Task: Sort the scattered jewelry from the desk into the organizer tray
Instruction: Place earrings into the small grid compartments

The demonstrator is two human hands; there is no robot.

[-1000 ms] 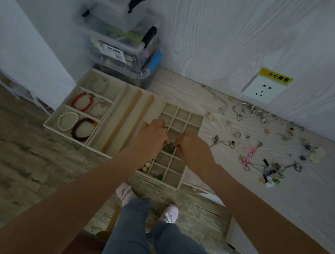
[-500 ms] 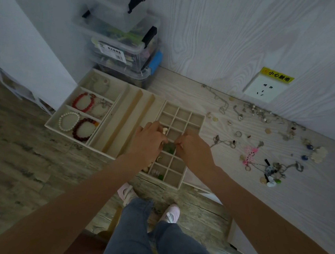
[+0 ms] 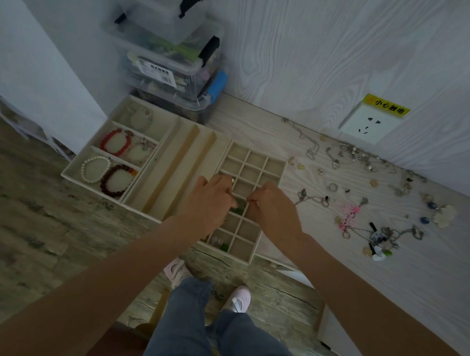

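1. We see both hands meeting over the middle of the small-cell grid tray (image 3: 269, 164); the left hand (image 3: 211, 201) and right hand (image 3: 274, 207) each have fingers curled inward toward a small green piece (image 3: 239, 207) lying between them, over a middle cell. We cannot tell for sure whether either grip is actually pinching it.
2. The grid tray's far cells look bare; near cells hold a few small pale and green bits (image 3: 217, 240), too small for us to name.
3. Just left sits a tray of long channels (image 3: 177, 166), and left of that a bracelet tray (image 3: 84, 183) holding a white pearl bracelet (image 3: 94, 169), a dark red one (image 3: 116, 180), a bright red one (image 3: 116, 141) and paler pieces.
4. To the right, the scattered jewelry (image 3: 369, 202) lies on the table (image 3: 433, 283): chains, rings, pink charms, blue beads.
5. Behind the trays stand stacked clear storage boxes (image 3: 173, 65) with black latches, against the wall, which carries a socket (image 3: 365, 124).
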